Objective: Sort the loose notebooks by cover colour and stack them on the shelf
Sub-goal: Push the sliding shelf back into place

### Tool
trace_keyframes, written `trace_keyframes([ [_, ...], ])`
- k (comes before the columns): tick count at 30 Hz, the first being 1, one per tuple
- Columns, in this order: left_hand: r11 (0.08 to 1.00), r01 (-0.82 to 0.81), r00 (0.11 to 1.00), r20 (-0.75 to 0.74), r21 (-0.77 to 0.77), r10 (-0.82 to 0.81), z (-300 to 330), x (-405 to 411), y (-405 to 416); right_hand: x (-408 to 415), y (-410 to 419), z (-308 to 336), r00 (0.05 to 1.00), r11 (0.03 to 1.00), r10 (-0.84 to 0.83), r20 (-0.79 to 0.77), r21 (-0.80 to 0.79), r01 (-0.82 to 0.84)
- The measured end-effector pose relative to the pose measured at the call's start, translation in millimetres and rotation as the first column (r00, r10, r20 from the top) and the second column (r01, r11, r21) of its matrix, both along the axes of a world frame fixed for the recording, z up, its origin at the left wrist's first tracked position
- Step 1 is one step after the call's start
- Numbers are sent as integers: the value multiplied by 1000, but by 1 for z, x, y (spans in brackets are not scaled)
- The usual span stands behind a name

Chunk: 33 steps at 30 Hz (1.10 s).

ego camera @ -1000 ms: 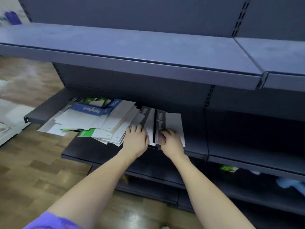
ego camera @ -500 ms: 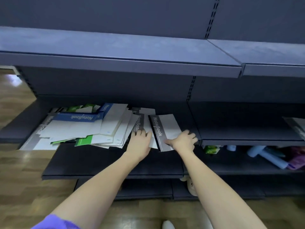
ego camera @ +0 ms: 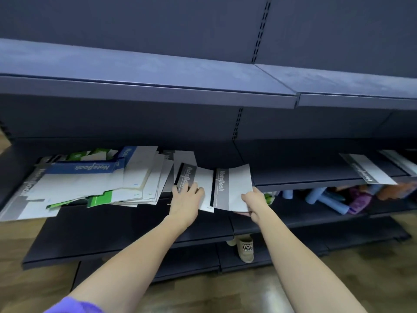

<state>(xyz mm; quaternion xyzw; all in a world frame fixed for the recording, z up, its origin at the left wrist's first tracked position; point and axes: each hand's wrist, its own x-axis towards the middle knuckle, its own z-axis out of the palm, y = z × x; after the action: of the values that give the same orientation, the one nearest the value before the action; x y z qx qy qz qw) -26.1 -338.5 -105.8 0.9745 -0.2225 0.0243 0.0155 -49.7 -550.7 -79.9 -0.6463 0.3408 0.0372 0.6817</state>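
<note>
A loose heap of notebooks with blue, green and grey bands lies on the dark shelf at the left. My right hand grips the lower right corner of a grey-banded notebook, lifted slightly off the shelf. My left hand lies flat on another grey-banded notebook at the heap's right edge. Further right on the same shelf lies a grey-banded notebook, with another one beside it.
An upper shelf overhangs the working shelf. On the lower shelf at the right lie blue rolls and a purple item. A shoe shows at floor level. Wooden floor lies below.
My right hand has pulled the grey-banded notebook rightward, away from the heap, and lifted its edge. The left hand stays on the neighbouring notebook. The view has shifted right, showing more notebooks there.
</note>
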Motion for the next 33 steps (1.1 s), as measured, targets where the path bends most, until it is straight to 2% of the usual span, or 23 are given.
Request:
trace_keyframes([
  [4, 998, 55, 998, -21, 9, -55, 0, 0, -16, -8, -20, 7, 994, 994, -40, 99, -97, 49],
  [8, 997, 79, 997, 13, -9, -79, 10, 0, -53, -19, -61, 10, 983, 989, -84, 164, -107, 102],
  [14, 993, 121, 991, 66, -19, -119, 23, -8, -142, -54, -154, 7, 983, 973, -121, 139, -180, 145],
  [23, 972, 229, 953, 190, 56, -235, 51, -41, -291, -109, -289, 19, 937, 955, -258, 237, -83, 284],
  [27, 958, 262, 931, 229, 118, -283, 53, -53, -355, -133, -336, 27, 924, 960, -261, 279, -27, 279],
  [33, 934, 352, 906, 225, 69, -358, 53, -76, -442, -163, -412, 29, 916, 950, -290, 278, -32, 310],
])
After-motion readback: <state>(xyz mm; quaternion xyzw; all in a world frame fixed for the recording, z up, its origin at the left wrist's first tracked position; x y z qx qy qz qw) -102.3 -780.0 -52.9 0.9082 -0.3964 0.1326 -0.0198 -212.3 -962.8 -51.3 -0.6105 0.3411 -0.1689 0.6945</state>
